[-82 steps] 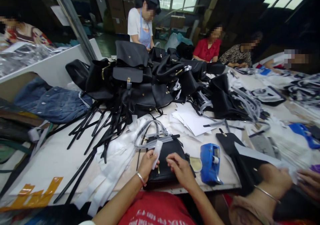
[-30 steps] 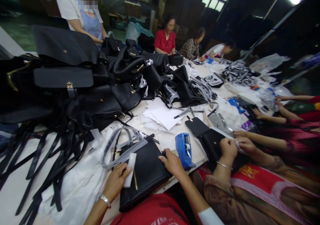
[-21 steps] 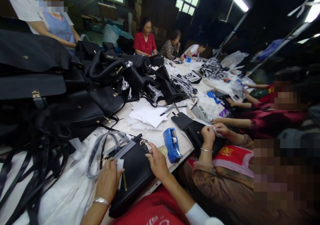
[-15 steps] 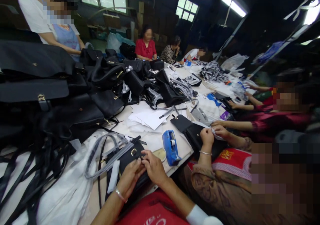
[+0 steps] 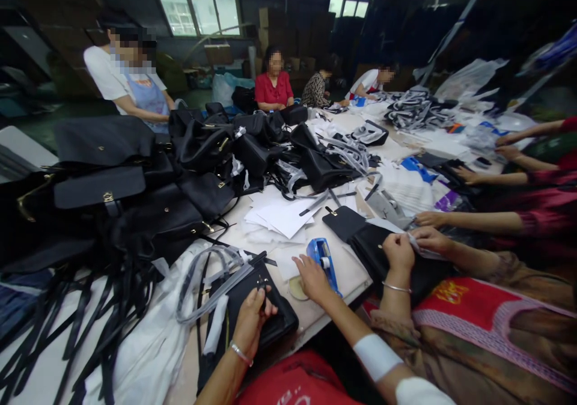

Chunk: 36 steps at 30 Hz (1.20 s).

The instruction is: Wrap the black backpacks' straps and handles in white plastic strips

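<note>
Two hands at work: left hand [image 5: 252,321] pinches the clasp of the black bag [image 5: 252,315] lying at the table edge [image 5: 333,300], right hand [image 5: 311,279], fingers loosely spread, reaches the blue tape dispenser [image 5: 322,261]; taping stage, likely; next needs a strip pulled cleanly.

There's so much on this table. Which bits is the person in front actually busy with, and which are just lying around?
In use: left hand on the black bag; right hand at the blue tape dispenser.

Lying about: pile of black bags, loose straps, white paper sheets.
</note>
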{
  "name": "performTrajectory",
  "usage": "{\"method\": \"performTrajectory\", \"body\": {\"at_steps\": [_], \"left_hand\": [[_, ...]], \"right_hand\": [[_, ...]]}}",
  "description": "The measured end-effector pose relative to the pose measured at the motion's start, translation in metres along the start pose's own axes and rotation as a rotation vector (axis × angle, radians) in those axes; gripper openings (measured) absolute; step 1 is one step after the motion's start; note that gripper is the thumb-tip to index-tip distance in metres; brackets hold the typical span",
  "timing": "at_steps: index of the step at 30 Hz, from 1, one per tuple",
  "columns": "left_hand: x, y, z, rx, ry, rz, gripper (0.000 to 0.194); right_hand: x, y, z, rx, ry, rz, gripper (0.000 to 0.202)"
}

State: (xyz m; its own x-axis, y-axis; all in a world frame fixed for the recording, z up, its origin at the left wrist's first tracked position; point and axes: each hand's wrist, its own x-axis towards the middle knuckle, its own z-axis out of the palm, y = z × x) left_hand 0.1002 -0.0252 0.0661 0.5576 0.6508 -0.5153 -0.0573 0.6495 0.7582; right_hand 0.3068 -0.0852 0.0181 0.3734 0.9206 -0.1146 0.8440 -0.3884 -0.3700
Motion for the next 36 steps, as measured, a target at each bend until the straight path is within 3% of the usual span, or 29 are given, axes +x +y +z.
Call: {"method": "performTrajectory", "body": {"at_steps": [5,9,13,17,20,27,32,36], "left_hand": [[-0.006,0.012,0.0,-0.064,-0.051,-0.003,0.038],[-0.007,0.019,-0.001,-0.079,-0.025,0.033,0.036],[-0.001,0.026,0.003,-0.076,0.076,0.081,0.04],[0.012,0.036,0.006,0.065,0.192,0.155,0.038],[0.022,0.041,0.006,0.257,0.257,0.273,0.031],[0.03,0.052,0.004,0.559,0.345,0.533,0.017],[0.028,0.055,0.002,0.606,0.346,0.549,0.016],[0.03,0.051,-0.002,0.621,0.375,0.531,0.015]], "right_hand": [[0.042,-0.008,0.022,-0.031,-0.142,0.159,0.056],[0.064,-0.007,0.028,-0.016,-0.122,0.197,0.052],[0.073,-0.007,0.022,0.051,-0.068,0.16,0.049],[0.066,-0.015,0.008,0.478,-0.049,0.025,0.017],[0.052,-0.034,-0.002,0.741,-0.097,-0.059,0.013],[0.033,-0.073,-0.022,1.348,-0.388,-0.135,0.039],[0.028,-0.074,-0.033,1.468,-0.572,-0.085,0.037],[0.018,-0.079,-0.029,1.481,-0.532,-0.123,0.043]]}}
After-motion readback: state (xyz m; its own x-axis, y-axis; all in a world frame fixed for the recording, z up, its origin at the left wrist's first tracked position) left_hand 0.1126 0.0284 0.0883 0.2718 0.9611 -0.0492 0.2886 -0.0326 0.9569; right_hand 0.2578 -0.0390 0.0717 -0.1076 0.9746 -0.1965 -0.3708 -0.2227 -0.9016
